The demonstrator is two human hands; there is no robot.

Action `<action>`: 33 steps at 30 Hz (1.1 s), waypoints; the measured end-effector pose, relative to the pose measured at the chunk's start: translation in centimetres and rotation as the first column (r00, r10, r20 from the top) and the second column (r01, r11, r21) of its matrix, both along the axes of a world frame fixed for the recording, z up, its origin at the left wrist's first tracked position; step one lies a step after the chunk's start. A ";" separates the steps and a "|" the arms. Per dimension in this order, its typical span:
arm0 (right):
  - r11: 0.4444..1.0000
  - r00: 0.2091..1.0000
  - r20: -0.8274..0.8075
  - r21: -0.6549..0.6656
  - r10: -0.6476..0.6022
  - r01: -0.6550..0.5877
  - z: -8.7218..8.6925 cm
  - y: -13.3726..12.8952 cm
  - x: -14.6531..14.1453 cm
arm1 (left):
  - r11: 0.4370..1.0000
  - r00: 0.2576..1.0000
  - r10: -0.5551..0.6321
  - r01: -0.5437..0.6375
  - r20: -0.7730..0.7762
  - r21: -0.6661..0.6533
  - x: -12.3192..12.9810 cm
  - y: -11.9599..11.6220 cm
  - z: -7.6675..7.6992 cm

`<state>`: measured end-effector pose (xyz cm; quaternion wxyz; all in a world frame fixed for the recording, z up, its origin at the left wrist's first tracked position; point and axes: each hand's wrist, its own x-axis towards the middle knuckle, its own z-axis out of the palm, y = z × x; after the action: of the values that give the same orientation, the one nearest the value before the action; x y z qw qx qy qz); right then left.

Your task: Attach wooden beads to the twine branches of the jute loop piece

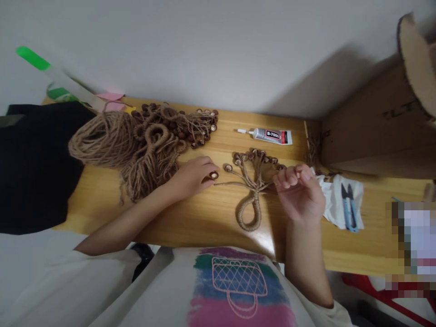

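Note:
My left hand pinches a small round brown shell piece with a pale centre between thumb and fingertips. Just right of it lies a tassel of twine with a wrapped cord loop at its lower end. Brown shell pieces tip several of its strands. One bare strand stretches left to my left fingertips. Over the tassel's right side, my right hand is raised palm up, its fingers curled in against the thumb. What those fingertips hold, if anything, is too small to tell.
Behind the tassel lies a glue tube. A twine ball and a heap of finished tassels fill the left side, beside black cloth. Blue thread snips rest on white plastic at right, near a cardboard box.

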<state>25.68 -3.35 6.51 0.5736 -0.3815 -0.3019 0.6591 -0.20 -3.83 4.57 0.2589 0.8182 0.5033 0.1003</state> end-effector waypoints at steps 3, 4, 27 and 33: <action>1.000 1.000 0.010 -0.002 -0.006 0.006 0.0 0.0 0.0 | 1.000 1.000 0.013 -0.013 0.025 0.012 0.0 -0.1 -0.3; 1.000 1.000 0.006 -0.004 -0.008 0.008 0.0 0.0 -0.1 | 1.000 0.999 0.015 -0.015 0.031 0.012 0.0 -0.1 -0.4; 0.999 0.999 -0.049 -0.033 0.009 -0.011 0.0 -0.2 0.1 | 0.907 0.962 -0.156 0.048 0.226 0.419 3.1 -1.6 4.2; 1.000 0.999 -0.035 -0.020 0.020 -0.021 0.0 -0.1 0.1 | 0.835 0.960 -0.186 0.043 0.207 0.548 3.1 -2.2 5.3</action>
<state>25.77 -3.47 6.54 0.5680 -0.3727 -0.2889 0.6745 2.91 -6.02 9.87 0.0862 0.8671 0.3676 0.3248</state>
